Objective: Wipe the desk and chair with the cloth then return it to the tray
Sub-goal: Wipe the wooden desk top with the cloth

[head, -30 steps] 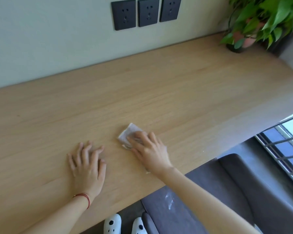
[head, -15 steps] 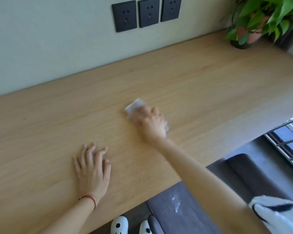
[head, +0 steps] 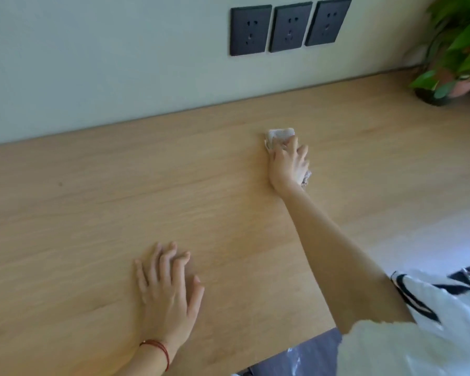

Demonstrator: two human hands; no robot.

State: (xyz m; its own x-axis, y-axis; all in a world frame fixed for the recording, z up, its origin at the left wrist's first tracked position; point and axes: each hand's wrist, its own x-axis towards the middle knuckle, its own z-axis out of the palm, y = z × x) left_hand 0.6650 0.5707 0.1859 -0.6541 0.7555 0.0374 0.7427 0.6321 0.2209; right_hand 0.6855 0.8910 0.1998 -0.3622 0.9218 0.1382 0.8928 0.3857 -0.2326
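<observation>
Desk: light wood top running along a pale wall; the bare surface fills most of the view
Cloth: small white folded piece lying flat on the desk, far from the near edge and near the wall; one edge shows beyond the fingertips, another bit peeks out by the heel of the palm
Right hand: arm stretched forward; palm down on the cloth, fingers extended and close together, pressing it to the wood rather than gripping it
Left hand: flat on the desk near its front edge, fingers straight and slightly spread, holding nothing; a red string bracelet circles the wrist
Hands: well apart
Wall: three dark sockets in a row above the desk
Far right corner: a green potted plant standing on the desk
</observation>
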